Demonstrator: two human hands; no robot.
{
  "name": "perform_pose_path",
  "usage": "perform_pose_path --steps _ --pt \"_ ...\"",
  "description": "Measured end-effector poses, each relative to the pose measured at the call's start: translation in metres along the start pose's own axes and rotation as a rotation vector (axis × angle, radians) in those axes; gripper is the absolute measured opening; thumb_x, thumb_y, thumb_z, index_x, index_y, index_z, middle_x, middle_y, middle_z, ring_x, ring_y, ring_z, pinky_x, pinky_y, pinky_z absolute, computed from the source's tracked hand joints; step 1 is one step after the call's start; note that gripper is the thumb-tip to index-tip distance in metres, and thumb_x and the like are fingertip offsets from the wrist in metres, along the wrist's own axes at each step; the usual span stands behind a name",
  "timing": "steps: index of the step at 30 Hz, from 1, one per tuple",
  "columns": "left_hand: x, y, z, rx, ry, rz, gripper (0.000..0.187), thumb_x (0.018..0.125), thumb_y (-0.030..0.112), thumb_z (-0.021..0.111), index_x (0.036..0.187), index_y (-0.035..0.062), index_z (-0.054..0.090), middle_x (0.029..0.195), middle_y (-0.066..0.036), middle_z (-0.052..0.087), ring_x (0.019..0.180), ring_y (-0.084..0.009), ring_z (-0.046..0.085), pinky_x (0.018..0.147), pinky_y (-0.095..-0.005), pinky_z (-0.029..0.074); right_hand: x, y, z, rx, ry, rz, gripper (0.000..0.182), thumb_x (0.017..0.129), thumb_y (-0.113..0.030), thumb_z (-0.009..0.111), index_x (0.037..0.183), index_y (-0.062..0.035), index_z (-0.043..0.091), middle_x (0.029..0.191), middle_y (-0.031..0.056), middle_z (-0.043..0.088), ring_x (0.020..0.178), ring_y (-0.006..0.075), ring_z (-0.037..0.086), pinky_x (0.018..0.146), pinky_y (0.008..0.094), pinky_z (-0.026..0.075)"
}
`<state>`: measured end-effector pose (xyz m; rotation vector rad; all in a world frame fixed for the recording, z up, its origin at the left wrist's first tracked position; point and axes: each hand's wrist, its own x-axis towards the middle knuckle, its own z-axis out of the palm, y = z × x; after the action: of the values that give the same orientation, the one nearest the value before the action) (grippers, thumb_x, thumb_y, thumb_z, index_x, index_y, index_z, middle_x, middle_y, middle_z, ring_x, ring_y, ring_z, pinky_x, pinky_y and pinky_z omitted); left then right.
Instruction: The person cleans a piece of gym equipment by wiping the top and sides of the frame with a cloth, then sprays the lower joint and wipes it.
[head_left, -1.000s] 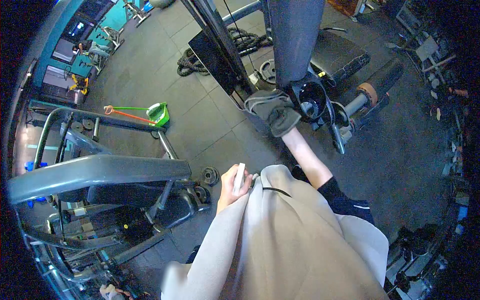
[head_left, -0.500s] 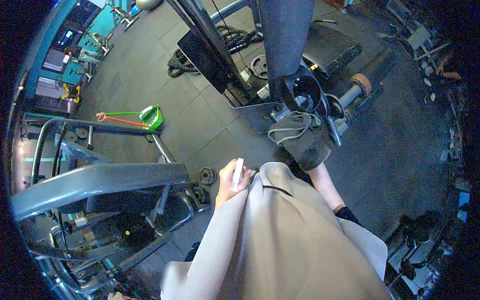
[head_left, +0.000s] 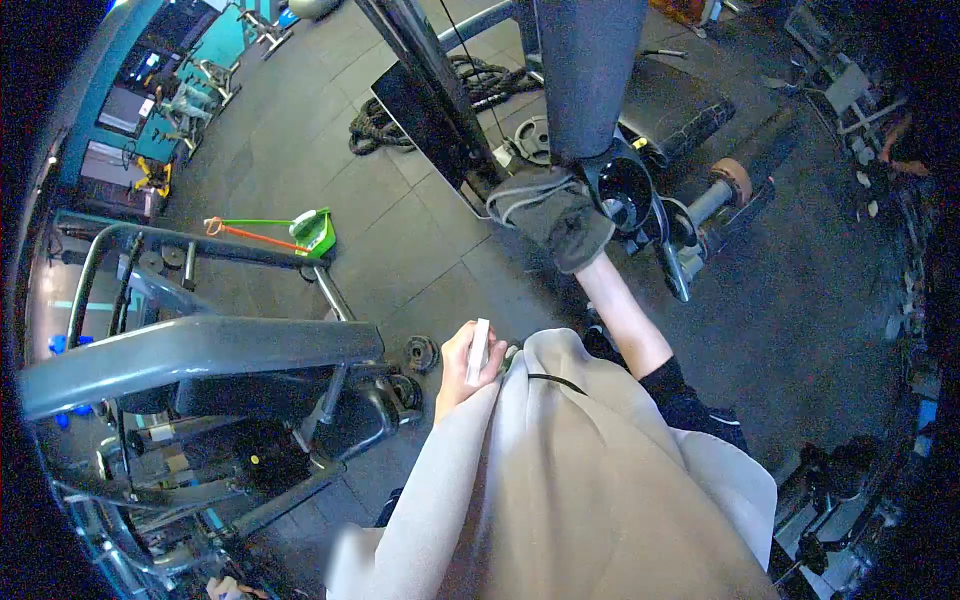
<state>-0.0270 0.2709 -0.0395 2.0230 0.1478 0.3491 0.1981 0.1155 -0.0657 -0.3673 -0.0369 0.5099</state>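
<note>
My left hand (head_left: 460, 358) is closed around a slim white rectangular object (head_left: 479, 345), seen nearly edge-on in front of my beige top. My right arm reaches forward, and a dark grey cloth (head_left: 555, 218) with lighter edging covers my right hand (head_left: 594, 272), so its fingers are hidden. The cloth lies against the lower part of a gym machine, beside its thick grey column (head_left: 590, 85). Just right of the cloth is a round black cup-like holder (head_left: 625, 188) on the machine.
Another machine with a thick grey frame arm (head_left: 210, 355) stands at left. Weight plates (head_left: 421, 352) lie near my left hand. On the floor are a green dustpan (head_left: 318, 235) with an orange-handled tool and a black battle rope (head_left: 385, 130). Exercise bikes stand at the far left.
My right hand and the cloth have moved forward and left, from below the cup-like holder to the left of it. My left hand keeps hold of the white object, almost unmoved.
</note>
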Motion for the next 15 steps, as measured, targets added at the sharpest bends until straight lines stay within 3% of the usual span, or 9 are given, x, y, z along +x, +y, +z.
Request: perform_pose_path --steps 4,15 --pt "-0.012 0.001 -0.003 0.002 0.001 -0.04 0.016 0.077 0.0 0.07 0.086 0.003 0.057 0.075 -0.006 0.06 0.063 -0.0118 0.057 0.059 -0.0256 0.047 0.01 0.001 0.003 0.033 0.002 0.03 0.04 0.097 -0.034 0.046 0.124 -0.0065 0.056 0.125 0.0113 0.06 0.113 0.0291 0.055 0.1 0.0427 0.045" --pt "-0.004 -0.006 0.0 -0.055 -0.043 -0.036 0.017 0.076 -0.001 0.071 0.086 0.0031 0.058 0.073 -0.006 0.058 0.06 -0.0126 0.057 0.057 -0.0257 0.046 -0.101 -0.019 -0.027 0.102 0.04 0.054 0.04 0.098 -0.034 0.044 0.124 -0.0063 0.056 0.126 0.0114 0.06 0.113 0.029 0.055 0.1 0.0426 0.045"
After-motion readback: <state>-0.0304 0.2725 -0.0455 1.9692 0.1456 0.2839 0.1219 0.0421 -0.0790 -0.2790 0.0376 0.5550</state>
